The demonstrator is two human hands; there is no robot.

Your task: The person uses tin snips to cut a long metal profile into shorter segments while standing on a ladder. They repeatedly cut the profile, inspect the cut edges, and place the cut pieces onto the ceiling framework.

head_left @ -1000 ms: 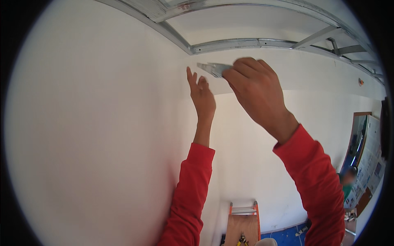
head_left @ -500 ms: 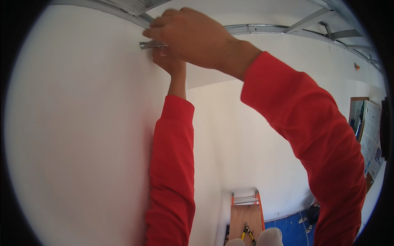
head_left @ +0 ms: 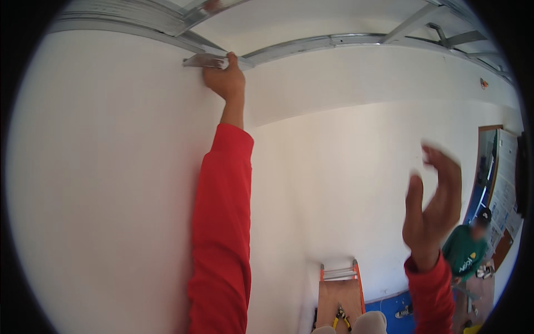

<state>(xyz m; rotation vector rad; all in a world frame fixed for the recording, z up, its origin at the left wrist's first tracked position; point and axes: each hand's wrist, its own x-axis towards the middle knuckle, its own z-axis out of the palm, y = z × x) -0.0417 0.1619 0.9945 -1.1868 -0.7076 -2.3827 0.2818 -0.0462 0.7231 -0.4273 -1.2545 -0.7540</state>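
Observation:
My left hand [head_left: 225, 83] is raised at the top of the white wall [head_left: 111, 150], closed on a short piece of metal channel [head_left: 203, 60]. That silvery piece lies roughly level, just below the metal ceiling frame [head_left: 328, 42]; whether it touches the frame or wall I cannot tell. My right hand [head_left: 435, 203] is out to the right in mid-air, slightly blurred. Its thumb and fingers are apart and curved, with nothing between them.
Below me stands an orange ladder [head_left: 359, 284] with a brown board [head_left: 336, 292] on it. Yellow-handled pliers [head_left: 341, 319] lie on the board by my knees. A person in a green top [head_left: 466, 251] is at the lower right, near blue flooring [head_left: 389, 306].
My right hand has left the metal piece and swung down to the right, opening. My left hand still holds the piece. The person in green has come into view.

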